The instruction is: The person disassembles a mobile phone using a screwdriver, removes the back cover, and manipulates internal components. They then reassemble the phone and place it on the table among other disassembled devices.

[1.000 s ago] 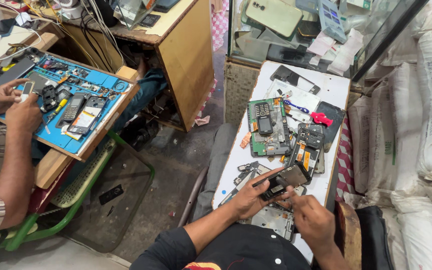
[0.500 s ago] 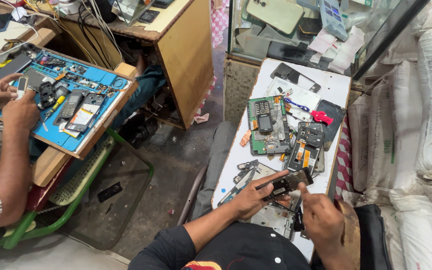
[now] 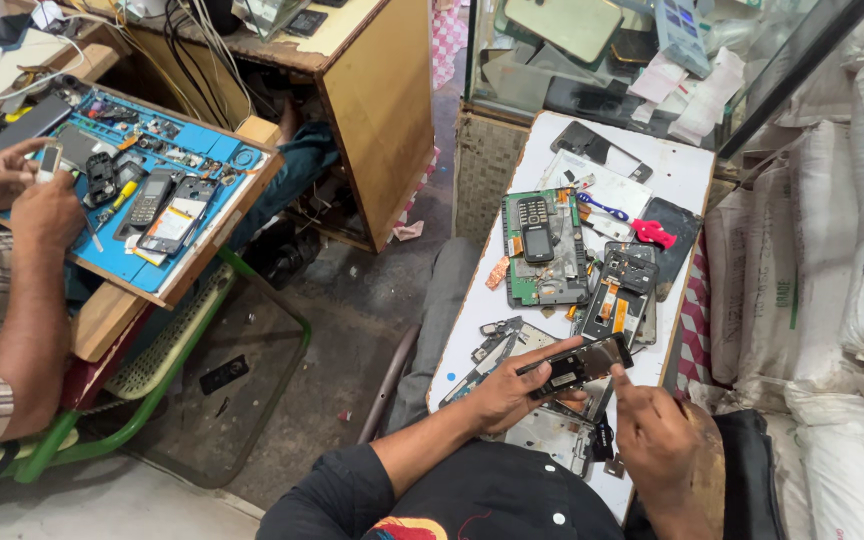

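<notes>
Since half a second ago: right hand (image 3: 657, 435) drawn slightly nearer, forefinger now raised toward the dark phone part (image 3: 582, 365); co-worker's hands shifted little.

Far left: co-worker's hands (image 3: 22, 190) over a blue repair mat (image 3: 202, 160), pinching a small pale handset (image 3: 49, 158); two more handsets lying on the mat. Middle: wooden cabinet (image 3: 382, 100) and bare floor. Right: narrow white surface (image 3: 687, 165) strewn with a green circuit board (image 3: 542, 280), a dark keypad handset (image 3: 535, 230), phone frames and a red clip (image 3: 655, 233).

Near right: left hand (image 3: 512, 385) grasping the dark phone part, held tilted just above the surface. Right hand holding nothing visible, fingers loosely curled, forefinger pointing at the part's near edge, not clearly touching.

Likely step: inspecting or prising at the held part. Next move seemingly needing a steady left grip and a fine fingertip press at the edge.

Hard to make out: underside of the part, whether a small tool sits in the right hand, tiny pieces under both wrists. Cut off: co-worker's body at left.
</notes>
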